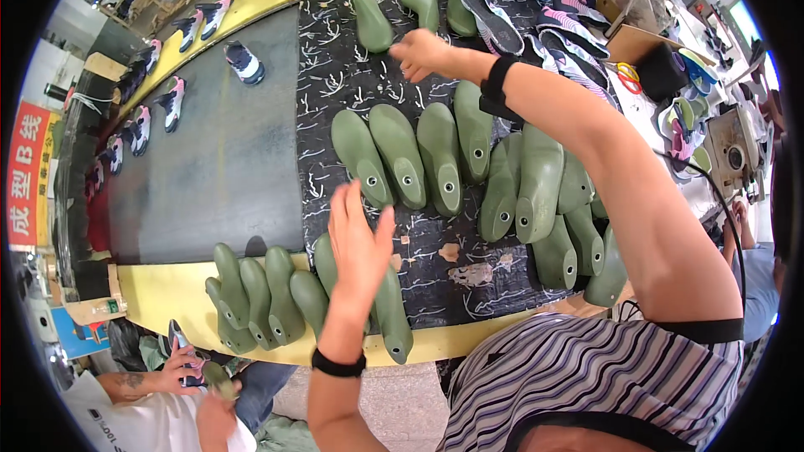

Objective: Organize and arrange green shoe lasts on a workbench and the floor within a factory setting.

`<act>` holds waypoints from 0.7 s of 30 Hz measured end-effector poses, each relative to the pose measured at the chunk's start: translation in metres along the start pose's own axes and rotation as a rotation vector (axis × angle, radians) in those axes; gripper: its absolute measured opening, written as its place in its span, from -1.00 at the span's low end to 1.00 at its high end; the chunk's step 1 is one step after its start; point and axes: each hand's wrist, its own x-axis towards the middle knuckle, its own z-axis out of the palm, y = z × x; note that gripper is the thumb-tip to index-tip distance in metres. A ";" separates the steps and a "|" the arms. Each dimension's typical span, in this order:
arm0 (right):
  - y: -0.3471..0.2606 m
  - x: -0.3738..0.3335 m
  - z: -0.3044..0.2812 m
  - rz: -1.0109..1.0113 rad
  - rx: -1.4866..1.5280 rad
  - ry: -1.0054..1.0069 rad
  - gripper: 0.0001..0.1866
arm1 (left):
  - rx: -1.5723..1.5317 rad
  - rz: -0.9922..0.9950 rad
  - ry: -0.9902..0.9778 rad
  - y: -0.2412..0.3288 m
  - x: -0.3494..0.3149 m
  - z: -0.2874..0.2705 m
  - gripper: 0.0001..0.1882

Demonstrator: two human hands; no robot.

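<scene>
My left hand [360, 238], fingers stretched and thumb apart, hovers over the near end of a row of green shoe lasts. Closest to its fingertips is one shoe last [362, 155]; other lasts lie partly hidden under the hand and wrist. Farther off, my right hand [423, 54] reaches across the black table with loosely bent fingers. Its fingertips are beside the rounded end of another green shoe last [371, 21]; I cannot tell whether they touch it. Nothing shows in either hand. More lasts [540, 180] lie piled under my right forearm.
Left of the table runs a grey conveyor belt [209, 151] carrying several shoes. Green lasts [285, 297] stand along the yellow near edge [159, 293]. Shoe uppers [494, 21] and orange-handled scissors [628, 77] lie far right. A co-worker in a white shirt [134, 414] handles a shoe at lower left.
</scene>
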 end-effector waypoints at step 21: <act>-0.012 -0.033 0.022 -0.061 -0.402 -0.461 -0.59 | 0.114 -0.149 -0.175 -0.066 0.013 0.006 -0.45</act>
